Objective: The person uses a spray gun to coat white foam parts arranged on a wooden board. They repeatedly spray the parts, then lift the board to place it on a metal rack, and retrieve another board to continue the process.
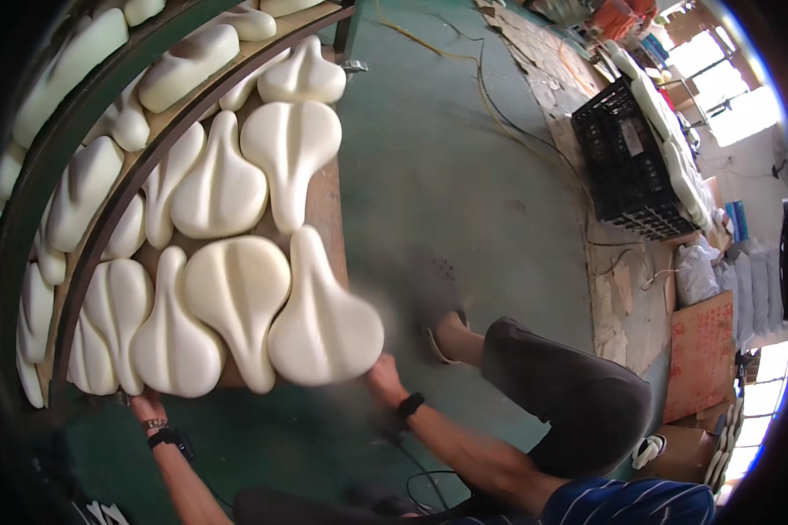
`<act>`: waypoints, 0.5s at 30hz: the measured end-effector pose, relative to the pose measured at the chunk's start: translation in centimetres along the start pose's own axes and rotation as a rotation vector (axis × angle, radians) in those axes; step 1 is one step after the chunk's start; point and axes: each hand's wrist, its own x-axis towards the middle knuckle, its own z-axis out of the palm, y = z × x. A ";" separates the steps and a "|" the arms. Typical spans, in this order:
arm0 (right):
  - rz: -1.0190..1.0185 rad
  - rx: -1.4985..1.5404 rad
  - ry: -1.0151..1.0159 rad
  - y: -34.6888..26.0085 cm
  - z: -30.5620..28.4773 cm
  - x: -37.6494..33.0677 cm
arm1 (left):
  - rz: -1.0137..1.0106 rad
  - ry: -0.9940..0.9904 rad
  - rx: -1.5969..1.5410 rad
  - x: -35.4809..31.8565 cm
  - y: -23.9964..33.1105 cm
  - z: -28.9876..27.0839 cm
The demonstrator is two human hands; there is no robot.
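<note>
White foam bicycle saddle pads (326,328) lie close together in rows on a wooden board (326,199), their narrow noses pointing alternately toward and away from me. My left hand (147,406) is at the near left edge of this board, closed on it, with the fingertips hidden beneath. At the near right corner, my right hand (385,382) is closed too, right beside the rounded end of the rightmost pad. That pad and the board's edge hide most of its fingers. Both arms reach forward and wear dark wristbands.
A dark metal rack (87,114) at the left holds more pads on its upper shelves. Far right, a black plastic crate (626,144) stands beside more white pads. Cables (481,79) cross the green floor. A red-brown panel (700,354) leans at the right. My bent knee (608,402) is below it.
</note>
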 end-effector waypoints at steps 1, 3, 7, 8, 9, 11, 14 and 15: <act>-0.089 0.030 0.003 -1.2 0.1 1.8 | 0.016 0.002 0.034 0.1 -0.8 1.2; -0.147 0.120 0.019 -3.7 -0.3 6.2 | 0.019 -0.048 0.017 -0.6 -1.9 4.7; -0.052 0.482 0.022 -9.0 -0.3 16.6 | 0.042 -0.152 -0.024 -1.8 -2.8 14.0; -0.024 0.523 0.039 -10.7 1.1 18.3 | 0.080 -0.146 0.018 -1.5 -2.6 15.1; -0.002 0.536 0.115 -13.3 3.3 18.2 | 0.052 -0.116 0.048 -1.8 -2.6 16.9; -0.022 0.543 0.125 -17.5 5.5 18.4 | 0.021 -0.134 0.111 -3.6 -3.0 21.7; -0.154 0.541 -0.089 -21.7 7.8 20.3 | 0.014 -0.155 0.274 -5.2 -3.1 26.0; -0.132 0.537 -0.045 -23.3 9.0 20.5 | 0.015 -0.124 0.333 -5.5 -3.1 26.6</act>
